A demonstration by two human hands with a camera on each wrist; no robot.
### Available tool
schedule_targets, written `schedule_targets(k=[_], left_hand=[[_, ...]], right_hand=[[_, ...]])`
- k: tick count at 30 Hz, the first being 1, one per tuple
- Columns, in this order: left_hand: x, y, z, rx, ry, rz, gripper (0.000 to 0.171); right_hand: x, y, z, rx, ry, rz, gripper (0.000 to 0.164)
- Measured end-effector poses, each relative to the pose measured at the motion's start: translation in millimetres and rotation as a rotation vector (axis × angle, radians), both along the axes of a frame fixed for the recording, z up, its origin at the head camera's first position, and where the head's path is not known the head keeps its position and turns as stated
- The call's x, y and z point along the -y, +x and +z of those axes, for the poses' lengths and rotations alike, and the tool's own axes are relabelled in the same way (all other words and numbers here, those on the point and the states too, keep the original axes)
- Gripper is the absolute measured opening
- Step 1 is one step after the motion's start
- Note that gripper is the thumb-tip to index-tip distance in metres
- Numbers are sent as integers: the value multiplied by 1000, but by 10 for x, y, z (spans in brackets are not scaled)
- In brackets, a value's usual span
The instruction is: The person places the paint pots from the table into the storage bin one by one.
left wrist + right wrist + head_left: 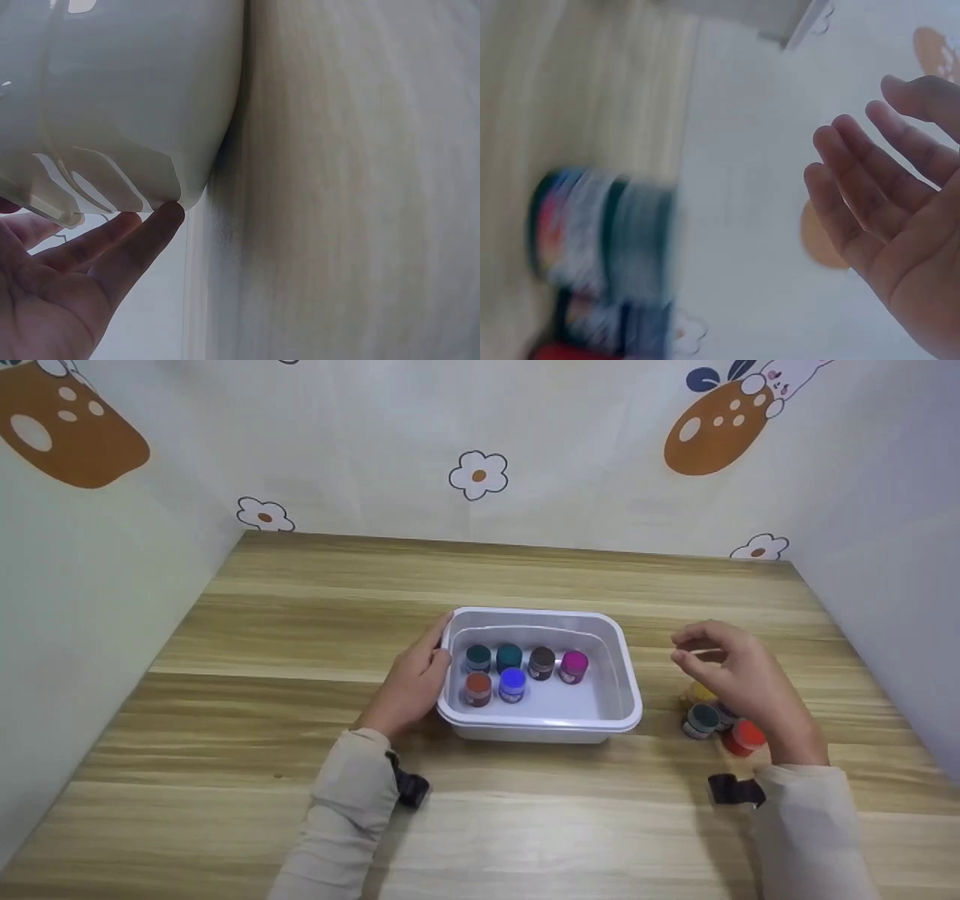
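My left hand (411, 679) is at the left side of a white plastic box (540, 727), its fingertips resting against the outer wall. In the left wrist view, the fingers (142, 244) reach nearly straight to the box wall (135, 90). Several small paint jars stand inside, among them a blue one (512, 684), a magenta one (574, 666) and a brown one (541, 661). To the right of the box, my right hand (739, 671) is raised over more paint jars, its fingers loosely bent with nothing between them. A dark green jar (607, 232) appears blurred below it in the right wrist view.
Beside the box on the right, a dark green jar (702, 721), a red jar (745, 737) and a yellow jar (701, 692) stand close together, partly covered by my right hand. The wooden table (225, 720) meets a patterned back wall (375, 457) and pale side walls.
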State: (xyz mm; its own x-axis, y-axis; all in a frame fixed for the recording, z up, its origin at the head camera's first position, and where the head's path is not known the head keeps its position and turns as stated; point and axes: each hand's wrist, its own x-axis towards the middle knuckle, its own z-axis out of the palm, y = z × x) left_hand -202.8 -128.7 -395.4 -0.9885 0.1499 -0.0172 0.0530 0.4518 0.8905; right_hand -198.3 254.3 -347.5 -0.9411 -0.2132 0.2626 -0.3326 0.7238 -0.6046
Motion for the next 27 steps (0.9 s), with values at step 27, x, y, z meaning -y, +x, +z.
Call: schedule_targets(k=[27], left_hand=[[21, -14, -10, -44, -4, -13, 56]], right_hand=[[-430, 15, -315, 290, 174, -103, 43]])
